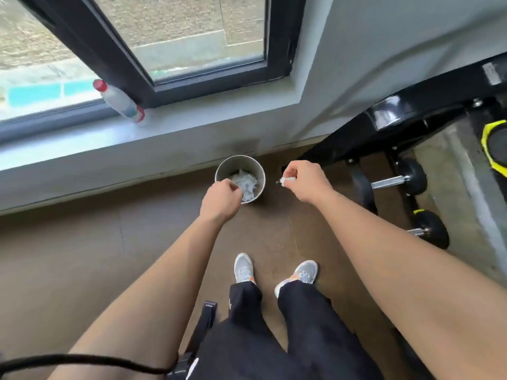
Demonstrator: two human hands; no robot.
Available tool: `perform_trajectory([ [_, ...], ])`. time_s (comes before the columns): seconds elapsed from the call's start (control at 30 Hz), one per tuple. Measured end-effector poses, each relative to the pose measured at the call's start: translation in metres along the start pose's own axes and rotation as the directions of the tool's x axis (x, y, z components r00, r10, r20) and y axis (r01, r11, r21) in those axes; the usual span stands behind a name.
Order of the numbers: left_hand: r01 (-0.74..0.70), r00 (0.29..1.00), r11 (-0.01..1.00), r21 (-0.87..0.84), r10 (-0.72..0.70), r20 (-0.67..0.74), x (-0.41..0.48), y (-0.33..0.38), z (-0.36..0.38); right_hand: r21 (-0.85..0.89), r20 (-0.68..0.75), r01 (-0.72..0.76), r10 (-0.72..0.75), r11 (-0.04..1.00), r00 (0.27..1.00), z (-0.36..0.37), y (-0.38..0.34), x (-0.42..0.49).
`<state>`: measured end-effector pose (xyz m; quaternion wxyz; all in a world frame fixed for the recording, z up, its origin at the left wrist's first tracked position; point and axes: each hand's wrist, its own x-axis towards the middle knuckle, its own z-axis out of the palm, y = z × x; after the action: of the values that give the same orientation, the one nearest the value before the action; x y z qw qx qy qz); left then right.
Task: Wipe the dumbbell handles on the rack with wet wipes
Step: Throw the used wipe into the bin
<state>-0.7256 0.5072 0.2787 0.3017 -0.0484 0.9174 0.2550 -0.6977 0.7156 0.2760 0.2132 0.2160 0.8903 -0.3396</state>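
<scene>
**Hands over the waste bin by the window**

A white bottle (120,103) with a red cap is leaning on the window sill (82,145) at the far left, its top tilting towards the glass.

Moving right, the person's left hand (220,198) is hanging over the near rim of a small round metal bin (260,174) that is standing on the brown floor against the wall. The fingers are curling inward in a loose fist; whether anything is pinched inside them, I cannot tell. The bin is holding a heap of crumpled white wipes (247,185).

Just right of the bin, the right hand (307,182) is hovering above the floor, its fingers closing around a small rolled white wipe (286,181) whose end is poking out on the thumb side.

Below the hands, the person is standing in dark trousers and pale trainers (243,267), feet pointing towards the bin.

Further right, the black rack (384,116) is slanting up along the wall. Two dumbbells are sitting low on it: one with a bright metal handle (386,183) between black heads, and a second dumbbell (430,229) nearer, partly hidden behind the right forearm. Neither hand is touching them. At the far right edge a black disc with a yellow rim (493,144) is showing.
</scene>
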Motion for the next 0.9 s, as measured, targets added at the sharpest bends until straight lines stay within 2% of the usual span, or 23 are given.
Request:
perform_trajectory([
  [0.23, 0.113, 0.994, 0.99, -0.08, -0.113, 0.001, 0.088, -0.102, 0.052, -0.026, 0.019, -0.052, 0.053, 0.998, 0.998, 0.141, 0.015, 0.11],
  [0.4, 0.136, 0.991, 0.988, -0.073, -0.137, -0.004, 0.12, -0.137, 0.085, -0.097, 0.18, -0.07, 0.086, 0.993, 0.98, 0.189, 0.031, 0.147],
  [0.53, 0.153, 0.987, 0.987, -0.055, -0.15, 0.049, 0.108, -0.135, 0.085, -0.141, 0.222, -0.102, 0.132, 0.985, 0.966, 0.182, 0.035, 0.125],
  [0.63, 0.154, 0.987, 0.987, -0.048, -0.151, 0.058, 0.087, -0.119, 0.07, -0.17, 0.214, -0.075, 0.111, 0.983, 0.971, 0.158, 0.025, 0.103],
  [0.77, 0.19, 0.982, 0.98, -0.059, -0.189, 0.03, 0.042, -0.095, 0.05, -0.266, 0.229, 0.079, -0.017, 0.961, 0.973, 0.118, -0.003, 0.071],
  [0.9, 0.224, 0.971, 0.967, -0.124, -0.232, -0.06, -0.024, -0.078, 0.036, -0.418, 0.313, 0.281, -0.153, 0.864, 0.937, 0.085, -0.032, 0.027],
])
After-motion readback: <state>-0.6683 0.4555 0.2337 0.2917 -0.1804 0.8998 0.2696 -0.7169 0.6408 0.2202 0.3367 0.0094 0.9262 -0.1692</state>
